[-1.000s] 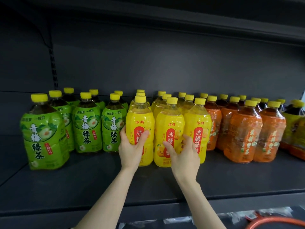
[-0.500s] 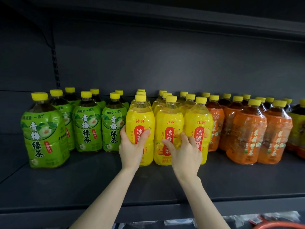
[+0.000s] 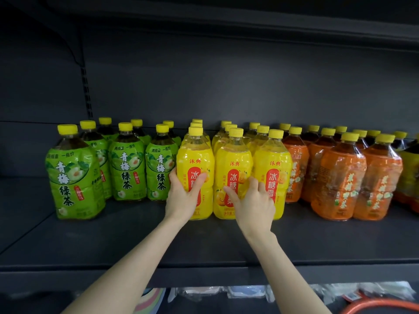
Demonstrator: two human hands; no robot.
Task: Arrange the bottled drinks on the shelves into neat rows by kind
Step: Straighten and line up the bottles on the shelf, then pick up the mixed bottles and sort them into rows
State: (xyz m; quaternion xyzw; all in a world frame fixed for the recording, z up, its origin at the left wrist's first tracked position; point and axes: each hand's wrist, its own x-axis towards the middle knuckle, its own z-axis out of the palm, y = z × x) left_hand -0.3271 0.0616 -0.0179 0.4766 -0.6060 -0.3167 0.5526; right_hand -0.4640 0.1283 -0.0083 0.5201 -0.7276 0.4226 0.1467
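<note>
Two hands worked the yellow row: left hand (image 3: 184,196) clasped the front-left yellow bottle (image 3: 195,177), right hand (image 3: 254,201) rested spread-fingered on the middle yellow bottle (image 3: 233,175); next probably squaring the fronts.

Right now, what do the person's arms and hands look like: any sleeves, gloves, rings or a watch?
Both forearms are bare as far as the picture shows, with no sleeve in view. The left hand and the right hand wear no gloves. No ring, watch, bracelet or marking shows on either. The fingernails look short and unpainted, though small in this view.
</note>
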